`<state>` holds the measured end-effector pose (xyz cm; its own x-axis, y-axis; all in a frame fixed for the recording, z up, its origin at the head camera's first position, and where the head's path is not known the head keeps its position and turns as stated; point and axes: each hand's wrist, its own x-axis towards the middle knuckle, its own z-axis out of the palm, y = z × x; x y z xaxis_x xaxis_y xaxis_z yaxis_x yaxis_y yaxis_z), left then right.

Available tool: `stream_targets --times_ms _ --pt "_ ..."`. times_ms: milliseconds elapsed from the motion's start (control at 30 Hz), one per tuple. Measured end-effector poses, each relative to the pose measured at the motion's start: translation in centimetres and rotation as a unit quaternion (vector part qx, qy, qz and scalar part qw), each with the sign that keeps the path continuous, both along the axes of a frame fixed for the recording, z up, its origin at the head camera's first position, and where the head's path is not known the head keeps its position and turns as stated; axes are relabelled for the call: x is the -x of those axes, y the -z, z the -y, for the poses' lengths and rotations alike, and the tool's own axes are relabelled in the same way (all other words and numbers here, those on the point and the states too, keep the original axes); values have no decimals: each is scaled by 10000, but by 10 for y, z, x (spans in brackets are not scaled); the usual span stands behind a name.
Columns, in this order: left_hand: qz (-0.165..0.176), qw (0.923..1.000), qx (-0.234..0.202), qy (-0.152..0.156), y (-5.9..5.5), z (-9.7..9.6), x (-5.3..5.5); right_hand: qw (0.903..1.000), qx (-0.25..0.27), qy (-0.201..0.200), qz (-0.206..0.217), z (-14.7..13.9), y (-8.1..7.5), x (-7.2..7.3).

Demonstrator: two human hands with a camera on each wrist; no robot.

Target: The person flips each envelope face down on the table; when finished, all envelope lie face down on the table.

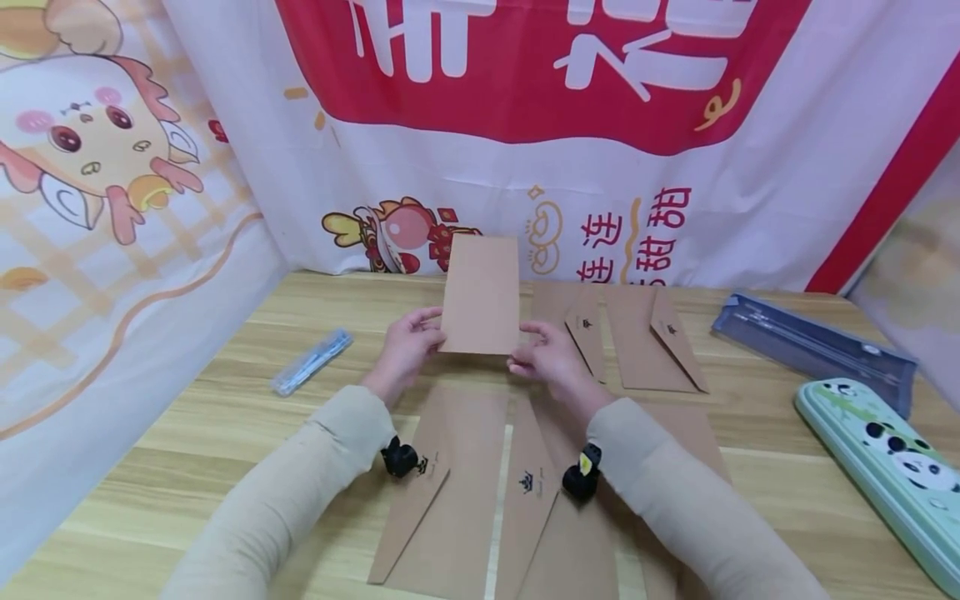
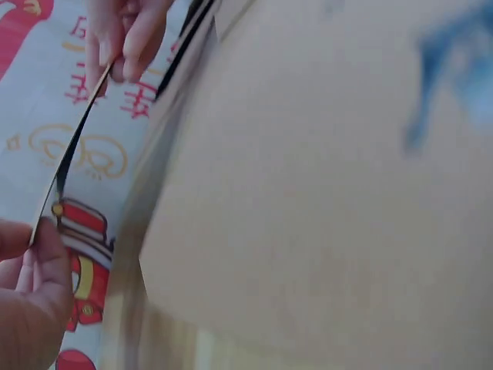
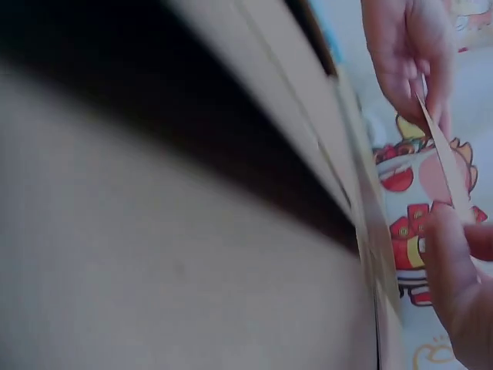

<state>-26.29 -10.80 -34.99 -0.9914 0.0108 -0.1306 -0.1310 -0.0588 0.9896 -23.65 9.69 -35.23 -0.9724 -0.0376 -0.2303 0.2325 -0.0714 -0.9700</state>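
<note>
A plain brown paper envelope (image 1: 482, 292) is held up over the far part of the table. My left hand (image 1: 408, 346) pinches its lower left edge, and my right hand (image 1: 551, 354) pinches the lower right edge. Seen nearly edge-on in the left wrist view, the envelope (image 2: 77, 142) spans the gap between left hand (image 2: 35, 293) and right hand (image 2: 131, 38). In the right wrist view, thumb and fingers of the right hand (image 3: 462, 285) grip the thin paper edge. Below my wrists lie more brown envelopes (image 1: 468, 500), their flaps printed with a small black crown.
Two further envelopes (image 1: 645, 358) lie at the back, right of the held one. On the right are a dark blue zipped pouch (image 1: 813, 337) and a mint panda pencil case (image 1: 885, 467). A slim clear-and-blue case (image 1: 312, 362) lies left. Printed cloth (image 1: 480, 167) hangs behind the table.
</note>
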Motion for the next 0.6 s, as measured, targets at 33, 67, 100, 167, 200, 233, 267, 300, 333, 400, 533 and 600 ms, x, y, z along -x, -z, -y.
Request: stream_targets --times_ms 33,67,100,167,200,233,267,300,333,400,533,600 --pt "81 9999 111 80 1 2 1 9997 -138 -194 48 -2 0 1" --pt "136 9995 231 183 2 4 2 9990 -250 -350 80 -4 0 2" --pt "195 9989 337 272 4 6 3 9982 -366 -469 108 -5 0 3" --pt "325 9970 512 477 6 10 4 9965 -554 -602 169 -6 0 5" --pt "369 9958 587 596 8 12 5 9955 -657 -653 202 -6 0 6" --pt "414 9948 638 680 9 14 6 9945 -749 -692 258 -5 0 7" --pt "454 9936 704 762 10 15 7 9934 -834 -710 332 -5 0 7" --pt "501 9925 766 813 11 17 7 9924 -900 -735 393 -5 0 8" --pt "534 9913 838 861 12 18 7 9914 -968 -762 448 -4 0 8" --pt "556 9891 1021 900 13 20 8 9894 -1082 -790 565 -4 1 9" --pt "603 9844 1404 868 13 20 8 9870 -1187 -882 628 -3 4 12" --pt "612 9819 1579 843 13 20 10 9861 -1198 -977 617 -3 5 13"
